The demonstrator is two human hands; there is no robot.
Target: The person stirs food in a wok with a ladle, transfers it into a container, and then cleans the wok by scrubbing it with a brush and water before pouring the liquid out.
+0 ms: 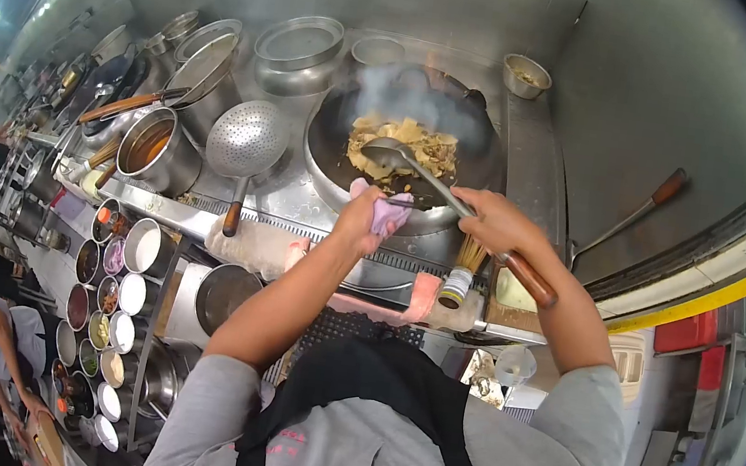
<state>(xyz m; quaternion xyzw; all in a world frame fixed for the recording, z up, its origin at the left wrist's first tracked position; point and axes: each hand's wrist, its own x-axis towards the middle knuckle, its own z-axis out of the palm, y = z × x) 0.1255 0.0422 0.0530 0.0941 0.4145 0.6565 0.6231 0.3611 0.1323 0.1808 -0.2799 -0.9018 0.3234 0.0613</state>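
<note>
Left hand (pixel 364 218): closed on a pink cloth (pixel 388 212) at the near rim of the wok (pixel 328 147).
Right hand (pixel 499 223): wrapped around the ladle (pixel 390 153) handle, bowl lying in the food (pixel 422 145).
Wok: steaming, holding pale yellowish pieces, possibly egg or noodles.
Left of wok: perforated skimmer (pixel 247 138), pot (pixel 151 147) of brownish liquid.
Lower left: small seasoning bowls (pixel 112 293) in rows.

Steel ladle (pixel 391 152) bowl-down in smoking wok (pixel 403 147) of yellow food (pixel 422 145)
</note>
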